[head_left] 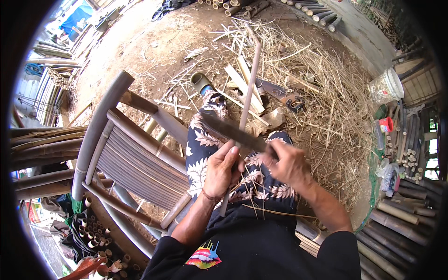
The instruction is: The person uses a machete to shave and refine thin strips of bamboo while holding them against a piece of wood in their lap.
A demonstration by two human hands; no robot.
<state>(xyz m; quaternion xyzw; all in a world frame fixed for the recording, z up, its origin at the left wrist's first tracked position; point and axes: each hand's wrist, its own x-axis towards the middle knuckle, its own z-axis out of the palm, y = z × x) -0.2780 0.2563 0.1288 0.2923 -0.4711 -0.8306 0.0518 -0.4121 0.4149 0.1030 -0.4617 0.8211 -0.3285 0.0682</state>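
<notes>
My right hand (289, 163) is closed around the handle end of a machete (228, 132). Its dark, wide blade points to the upper left, above my lap. Closed as well, my left hand (221, 170) grips a long, thin bamboo strip (251, 86) below the blade. From there the strip runs away over the ground, and its lower end sticks out below my hand toward my waist. The blade crosses the strip just beyond my left fingers; whether they touch I cannot tell. Thin fibres (256, 203) hang over my patterned trousers.
A bamboo chair with a slatted panel (140, 163) stands close on my left. Split bamboo pieces (242, 88) and shavings (322, 102) litter the ground ahead. Bamboo poles (396, 224) are stacked at right, near a white bucket (386, 87). More poles (46, 147) lie at left.
</notes>
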